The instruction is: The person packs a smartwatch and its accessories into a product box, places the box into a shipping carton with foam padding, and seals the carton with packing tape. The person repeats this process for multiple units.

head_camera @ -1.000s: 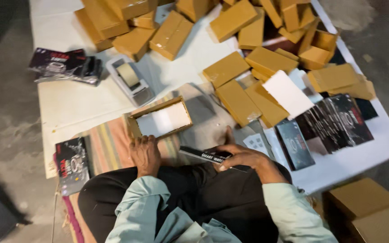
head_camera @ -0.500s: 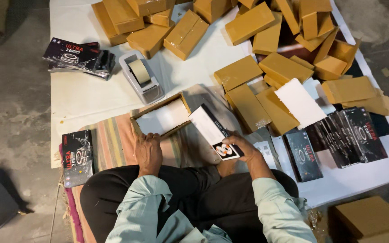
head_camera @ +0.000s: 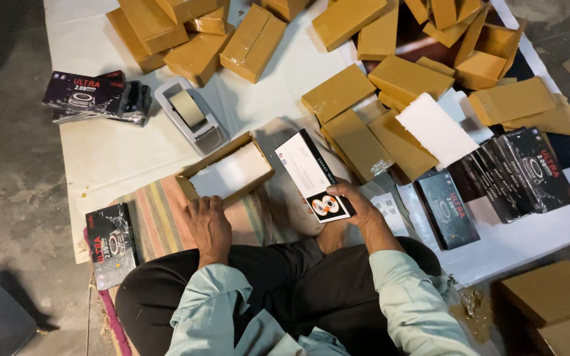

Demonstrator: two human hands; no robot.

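Long flat product box (head_camera: 313, 175), white on its broad face with a black edge and a round coloured picture at the near end, held tilted just right of the open brown cardboard carton (head_camera: 225, 173). Far end of the product box raised toward the carton's right corner; near end pinned in the right hand (head_camera: 354, 209). Right hand clamped on that box, thumb over the pictured end, fingers wrapped beneath. Left hand (head_camera: 210, 226) lay flat and loosely spread, palm down, just below the carton's near wall on a striped cloth mat (head_camera: 153, 221), fingertips touching or nearly touching the carton's rim; cannot tell which. Nothing gripped in it. Carton interior showed a pale lining, flaps up.

Up-left of the carton: grey tape dispenser (head_camera: 191, 115) with a brown roll. Further left of that, a stack of black printed boxes (head_camera: 94, 97). Left-below the carton, a single black printed box (head_camera: 110, 244) at the mat's edge. Right of the carton, many closed brown cartons (head_camera: 354, 142) scattered over a white sheet (head_camera: 107, 158), plus a white foam slab (head_camera: 437, 130) and a row of black boxes (head_camera: 516, 173).
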